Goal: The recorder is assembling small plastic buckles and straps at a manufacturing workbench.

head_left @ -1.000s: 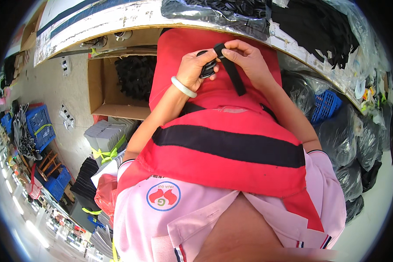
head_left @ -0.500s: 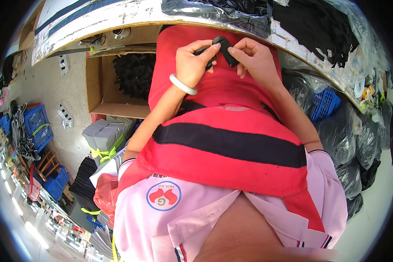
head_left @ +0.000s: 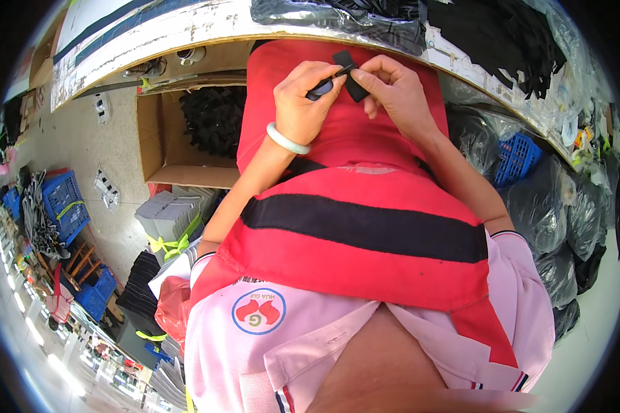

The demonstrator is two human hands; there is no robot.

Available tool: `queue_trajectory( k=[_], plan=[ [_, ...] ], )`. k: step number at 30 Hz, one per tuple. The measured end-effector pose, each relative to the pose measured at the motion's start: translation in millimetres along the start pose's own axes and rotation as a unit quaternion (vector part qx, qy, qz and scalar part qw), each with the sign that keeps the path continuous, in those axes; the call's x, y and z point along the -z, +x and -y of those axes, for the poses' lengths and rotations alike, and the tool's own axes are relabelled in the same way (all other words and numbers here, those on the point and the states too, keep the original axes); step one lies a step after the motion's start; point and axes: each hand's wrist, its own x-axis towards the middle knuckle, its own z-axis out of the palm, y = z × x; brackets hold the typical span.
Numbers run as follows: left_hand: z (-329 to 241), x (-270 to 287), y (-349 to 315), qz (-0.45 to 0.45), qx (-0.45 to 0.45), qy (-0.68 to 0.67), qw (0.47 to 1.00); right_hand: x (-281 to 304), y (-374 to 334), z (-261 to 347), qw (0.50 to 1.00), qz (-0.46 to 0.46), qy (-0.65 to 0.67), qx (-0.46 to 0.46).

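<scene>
Over the red apron [head_left: 393,134] on my lap, my two hands meet at a short black strip [head_left: 355,90], apparently of fabric. My left hand [head_left: 297,103], with a pale bangle at the wrist, is closed, its thumb and finger at the strip's middle. A dark rounded piece [head_left: 319,89] shows in that same hand; its kind is unclear. My right hand [head_left: 401,91] pinches the strip from the right side. The strip's upper end [head_left: 342,59] sticks up past the left fingertips. Fingers hide part of where the pieces meet.
A worn white table edge [head_left: 269,27] runs in front, bearing black strips [head_left: 503,41] and plastic bags. At left stands a cardboard box [head_left: 186,173] of black pieces, above stacked grey sheets [head_left: 165,213]. Black bags [head_left: 537,206] and a blue basket [head_left: 517,158] lie right.
The black strip has turned, and its upper end now stands above the left fingertips instead of curling over. More of the dark rounded piece shows in my left hand.
</scene>
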Motion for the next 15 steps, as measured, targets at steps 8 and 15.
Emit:
queue_trajectory(
  k=[8, 15],
  plan=[
    [-3.3, 8.2, 6.4, -0.015, -0.076, 0.032, 0.996, -8.2, 3.4, 0.4, 0.995, 0.000, 0.067, 0.072],
    [7.5, 15.5, -6.9, 0.073, -0.116, 0.060, 0.989, 27.5, 22.6, 11.9, 0.986, 0.104, -0.128, -0.021]
  ],
)
